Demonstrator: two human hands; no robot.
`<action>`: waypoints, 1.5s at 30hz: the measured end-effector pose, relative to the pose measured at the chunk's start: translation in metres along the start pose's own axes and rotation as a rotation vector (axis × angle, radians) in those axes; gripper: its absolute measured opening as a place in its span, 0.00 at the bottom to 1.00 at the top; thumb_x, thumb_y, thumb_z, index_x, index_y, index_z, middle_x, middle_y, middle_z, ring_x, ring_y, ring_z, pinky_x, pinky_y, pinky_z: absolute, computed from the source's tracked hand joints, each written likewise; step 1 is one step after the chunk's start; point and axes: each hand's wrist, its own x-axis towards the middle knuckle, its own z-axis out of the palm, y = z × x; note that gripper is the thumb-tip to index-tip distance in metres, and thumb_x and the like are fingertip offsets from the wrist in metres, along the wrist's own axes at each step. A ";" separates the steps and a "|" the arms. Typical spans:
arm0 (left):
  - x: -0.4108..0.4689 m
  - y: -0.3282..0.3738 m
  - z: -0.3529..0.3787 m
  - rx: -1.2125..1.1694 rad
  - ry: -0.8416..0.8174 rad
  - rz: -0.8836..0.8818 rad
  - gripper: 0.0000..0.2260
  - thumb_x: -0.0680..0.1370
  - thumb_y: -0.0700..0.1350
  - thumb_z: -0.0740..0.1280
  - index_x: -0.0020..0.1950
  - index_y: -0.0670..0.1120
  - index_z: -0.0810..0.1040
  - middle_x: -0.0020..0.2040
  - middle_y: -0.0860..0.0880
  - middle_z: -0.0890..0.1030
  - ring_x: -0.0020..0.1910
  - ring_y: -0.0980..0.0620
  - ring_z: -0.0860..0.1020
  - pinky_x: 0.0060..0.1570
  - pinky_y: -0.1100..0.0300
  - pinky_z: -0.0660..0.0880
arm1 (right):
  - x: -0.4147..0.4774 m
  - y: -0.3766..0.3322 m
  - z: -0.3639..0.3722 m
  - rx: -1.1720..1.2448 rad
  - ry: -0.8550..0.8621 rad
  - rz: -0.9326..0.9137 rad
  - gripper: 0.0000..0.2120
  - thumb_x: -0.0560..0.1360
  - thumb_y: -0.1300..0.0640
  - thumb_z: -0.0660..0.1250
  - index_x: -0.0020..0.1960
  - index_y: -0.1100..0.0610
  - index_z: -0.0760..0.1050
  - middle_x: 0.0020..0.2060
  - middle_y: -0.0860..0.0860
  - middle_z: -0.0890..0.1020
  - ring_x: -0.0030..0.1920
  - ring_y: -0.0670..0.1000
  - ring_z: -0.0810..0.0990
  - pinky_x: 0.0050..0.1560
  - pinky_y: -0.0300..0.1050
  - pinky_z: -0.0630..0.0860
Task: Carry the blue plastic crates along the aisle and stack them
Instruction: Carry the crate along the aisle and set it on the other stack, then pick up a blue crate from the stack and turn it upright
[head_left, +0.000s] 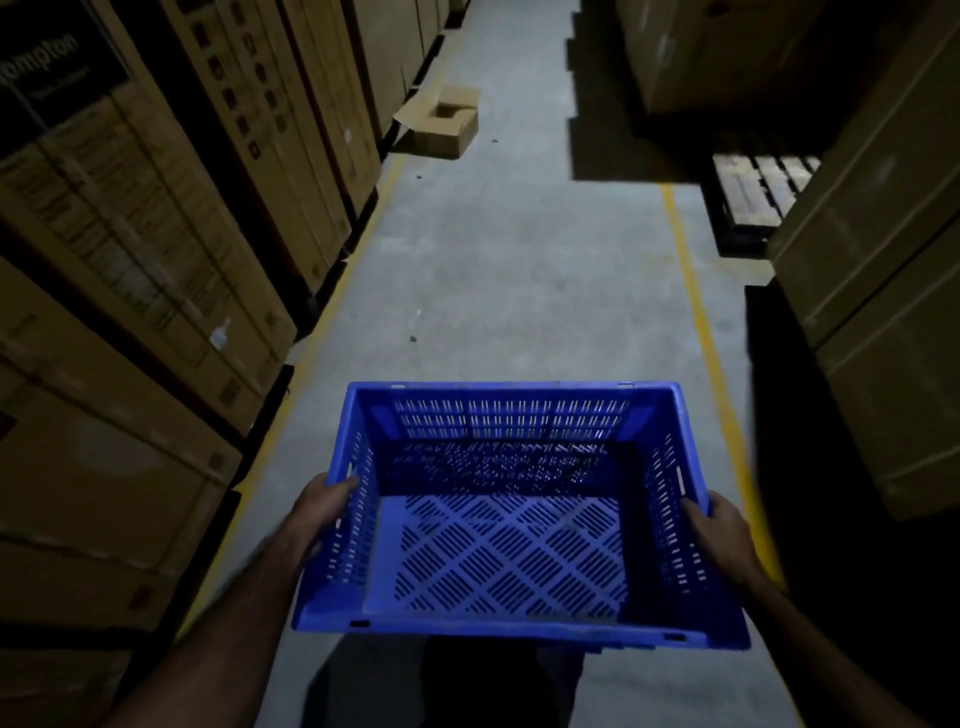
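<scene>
An empty blue plastic crate (511, 540) with slotted walls and a perforated floor hangs in front of me above the aisle floor, its open top facing up. My left hand (318, 514) grips its left side wall, fingers curled over the rim. On the opposite wall my right hand (721, 535) holds the rim the same way. No other blue crate is in sight.
A dim concrete aisle (519, 260) runs ahead between yellow floor lines (693, 296). Tall cardboard cartons (156, 260) line the left side. More cartons (883, 270) and a wooden pallet (753, 192) stand on the right. An open cardboard box (444, 122) lies on the floor ahead, left.
</scene>
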 end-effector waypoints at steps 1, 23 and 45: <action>-0.001 0.005 0.002 -0.008 -0.001 0.005 0.19 0.74 0.58 0.66 0.57 0.46 0.79 0.47 0.43 0.86 0.41 0.41 0.85 0.48 0.39 0.81 | 0.001 0.000 0.001 -0.009 -0.004 0.001 0.12 0.76 0.56 0.61 0.56 0.61 0.75 0.50 0.62 0.82 0.46 0.59 0.80 0.45 0.47 0.72; -0.002 0.021 0.029 -0.094 0.107 -0.015 0.10 0.78 0.48 0.66 0.54 0.43 0.77 0.49 0.40 0.82 0.44 0.41 0.82 0.48 0.47 0.78 | 0.032 0.012 0.023 -0.069 -0.074 0.098 0.15 0.74 0.53 0.60 0.58 0.58 0.73 0.50 0.59 0.82 0.46 0.60 0.81 0.50 0.55 0.79; -0.011 0.017 0.027 -0.023 0.057 0.029 0.16 0.79 0.48 0.65 0.62 0.38 0.76 0.51 0.37 0.82 0.43 0.40 0.81 0.36 0.55 0.75 | 0.022 0.015 0.027 -0.185 -0.113 0.166 0.16 0.77 0.54 0.57 0.61 0.63 0.67 0.55 0.65 0.78 0.50 0.63 0.79 0.49 0.50 0.75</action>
